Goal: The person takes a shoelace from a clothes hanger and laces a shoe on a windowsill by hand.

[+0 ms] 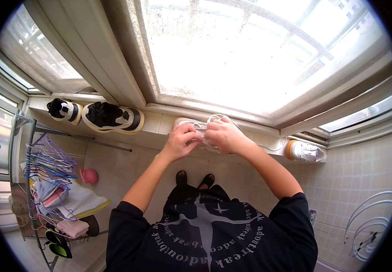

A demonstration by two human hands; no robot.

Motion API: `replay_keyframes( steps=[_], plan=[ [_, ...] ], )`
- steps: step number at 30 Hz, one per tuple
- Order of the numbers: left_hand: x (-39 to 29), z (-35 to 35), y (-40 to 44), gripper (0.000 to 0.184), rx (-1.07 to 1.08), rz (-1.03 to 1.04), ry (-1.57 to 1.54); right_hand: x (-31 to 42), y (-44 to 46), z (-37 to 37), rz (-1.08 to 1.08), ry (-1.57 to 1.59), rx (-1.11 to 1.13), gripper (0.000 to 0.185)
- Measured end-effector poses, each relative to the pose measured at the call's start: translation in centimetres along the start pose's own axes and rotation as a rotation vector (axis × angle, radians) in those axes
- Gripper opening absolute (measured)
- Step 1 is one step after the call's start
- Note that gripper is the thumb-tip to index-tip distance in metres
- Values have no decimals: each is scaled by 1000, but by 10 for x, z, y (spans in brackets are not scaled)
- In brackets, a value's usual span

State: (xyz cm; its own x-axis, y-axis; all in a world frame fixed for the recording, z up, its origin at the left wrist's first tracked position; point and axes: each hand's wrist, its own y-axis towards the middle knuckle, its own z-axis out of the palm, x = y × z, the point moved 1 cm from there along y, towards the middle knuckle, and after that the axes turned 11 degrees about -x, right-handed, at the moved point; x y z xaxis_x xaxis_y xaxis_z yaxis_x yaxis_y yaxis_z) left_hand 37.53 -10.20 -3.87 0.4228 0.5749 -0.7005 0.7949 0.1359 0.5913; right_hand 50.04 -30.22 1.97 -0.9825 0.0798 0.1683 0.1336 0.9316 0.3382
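A white shoe (184,121) with white laces lies on the window ledge in front of me, largely covered by my hands. At its left side, my left hand (182,141) has its fingers closed in a pinch near the laces. My right hand (224,135) is closed over the shoe's right part, and a loop of white lace (216,117) rises beside its fingers. What exactly sits between the fingertips of each hand is too small to make out.
Black and white shoes (113,118) stand on the ledge at left, a white shoe (305,151) at right. A rack (33,181) with hangers and cloths stands at left, near a pink object (88,176). White hoops (370,222) are at lower right. The window rises beyond the ledge.
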Motion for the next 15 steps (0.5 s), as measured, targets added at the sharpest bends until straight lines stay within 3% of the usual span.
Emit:
replay_keyframes(
  steps=[15],
  plan=[
    [-6,5,1,15,-38,-46,35,7,-5,3,152,173,-133,13]
  ],
)
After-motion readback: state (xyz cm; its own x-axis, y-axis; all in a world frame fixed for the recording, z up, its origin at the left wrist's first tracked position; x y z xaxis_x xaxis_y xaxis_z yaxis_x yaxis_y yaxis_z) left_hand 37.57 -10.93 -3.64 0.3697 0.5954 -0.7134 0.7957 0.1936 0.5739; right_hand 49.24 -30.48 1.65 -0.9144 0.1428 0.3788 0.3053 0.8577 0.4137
